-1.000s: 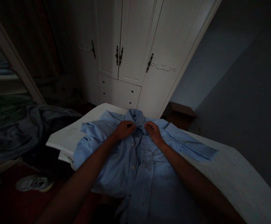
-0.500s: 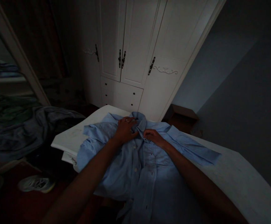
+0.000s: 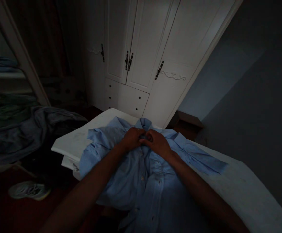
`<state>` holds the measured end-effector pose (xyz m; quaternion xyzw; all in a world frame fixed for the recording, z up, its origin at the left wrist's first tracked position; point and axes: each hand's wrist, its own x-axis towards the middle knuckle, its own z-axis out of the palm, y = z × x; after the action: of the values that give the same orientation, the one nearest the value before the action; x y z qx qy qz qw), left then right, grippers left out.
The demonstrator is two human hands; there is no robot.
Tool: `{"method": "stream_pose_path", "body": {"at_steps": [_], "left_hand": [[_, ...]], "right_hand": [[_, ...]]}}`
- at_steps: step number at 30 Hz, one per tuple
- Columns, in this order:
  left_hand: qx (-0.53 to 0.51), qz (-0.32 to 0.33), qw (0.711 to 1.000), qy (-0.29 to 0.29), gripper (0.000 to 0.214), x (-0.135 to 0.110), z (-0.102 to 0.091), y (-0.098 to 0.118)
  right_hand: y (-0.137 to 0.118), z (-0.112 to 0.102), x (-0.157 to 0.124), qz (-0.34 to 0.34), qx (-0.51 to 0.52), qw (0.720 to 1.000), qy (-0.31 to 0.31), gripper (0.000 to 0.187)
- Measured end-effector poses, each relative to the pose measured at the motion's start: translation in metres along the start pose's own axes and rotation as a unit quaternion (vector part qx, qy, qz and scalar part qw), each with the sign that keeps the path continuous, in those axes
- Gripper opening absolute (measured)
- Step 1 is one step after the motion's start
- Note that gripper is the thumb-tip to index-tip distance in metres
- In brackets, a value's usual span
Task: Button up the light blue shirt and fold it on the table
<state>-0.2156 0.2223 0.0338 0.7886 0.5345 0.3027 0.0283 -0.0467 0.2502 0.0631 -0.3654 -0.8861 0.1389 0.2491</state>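
A light blue button-up shirt (image 3: 121,174) lies face up across a white board-like surface (image 3: 238,181), its collar (image 3: 144,123) at the far end. Just below the collar, my left hand (image 3: 133,138) and my right hand (image 3: 156,142) meet at the front opening. Both have their fingers curled in and closed on the shirt's front edges. What exactly the fingertips pinch is hidden between them. Lower down, the button strip and the buttonhole strip lie side by side, unfastened. One sleeve stretches out to the right; the other lies bunched at the left.
A white wardrobe (image 3: 141,58) with dark handles stands behind the board. Grey bedding or cloth (image 3: 34,136) is heaped at the left, near a mirror frame (image 3: 25,55). A shoe (image 3: 30,190) rests on the red floor. A brown wooden box-like piece (image 3: 189,119) stands by the wall.
My right hand has moved left and up to meet my left hand below the collar. My left hand's fingers have curled in from lying spread on the collar. The view has shifted slightly.
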Motion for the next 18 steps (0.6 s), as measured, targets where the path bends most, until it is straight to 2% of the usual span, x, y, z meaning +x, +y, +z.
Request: {"method": "stream_pose_path", "body": {"at_steps": [3,7,12,18], "left_hand": [[0.008,-0.017,1.000,0.016,0.021,0.0005,0.0010,0.0003],[0.015,-0.016,0.999,0.032,0.017,0.0011,0.0041,-0.0005],[0.020,-0.017,0.999,0.022,0.014,0.0008,0.0049,0.0005],[0.041,-0.057,0.998,-0.002,0.018,-0.0003,0.0058,0.0019]], "right_hand": [[-0.0011,0.0001,0.0004,0.023,-0.010,0.999,0.021,0.021],[0.0008,-0.0046,0.0006,0.034,-0.022,0.999,0.012,0.007],[-0.0009,-0.0073,0.0000,0.046,-0.061,0.997,-0.033,0.011],[-0.0058,0.0006,-0.0022,0.071,-0.187,0.979,-0.040,0.019]]}}
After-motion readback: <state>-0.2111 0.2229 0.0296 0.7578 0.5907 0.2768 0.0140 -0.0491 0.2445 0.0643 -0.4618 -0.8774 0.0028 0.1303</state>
